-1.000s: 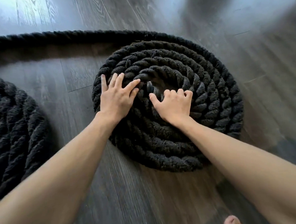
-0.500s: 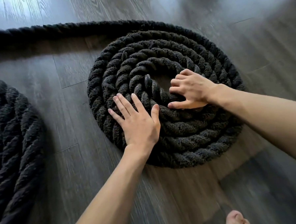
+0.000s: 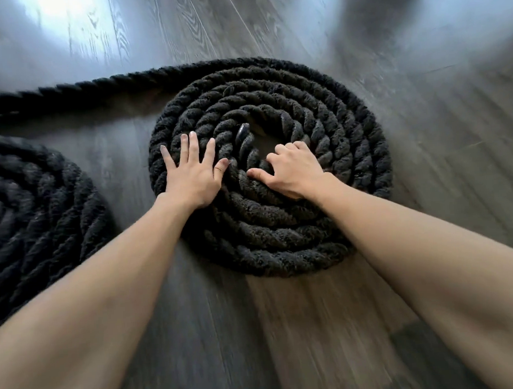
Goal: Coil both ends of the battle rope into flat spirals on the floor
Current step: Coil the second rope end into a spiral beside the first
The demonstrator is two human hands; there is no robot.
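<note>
On the floor (image 3: pixel 286 335), the left hand (image 3: pixel 193 175) lies flat on the battle rope spiral (image 3: pixel 281 234), fingers spread. The right hand (image 3: pixel 294 171) curls its fingers, seemingly hooking the innermost turn. A second spiral (image 3: pixel 34 224) lies to the left.

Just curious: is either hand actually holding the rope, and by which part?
The right hand grips the rope coil by its innermost turn, fingers curled into the centre hole. The left hand only presses flat on the outer turns.
</note>
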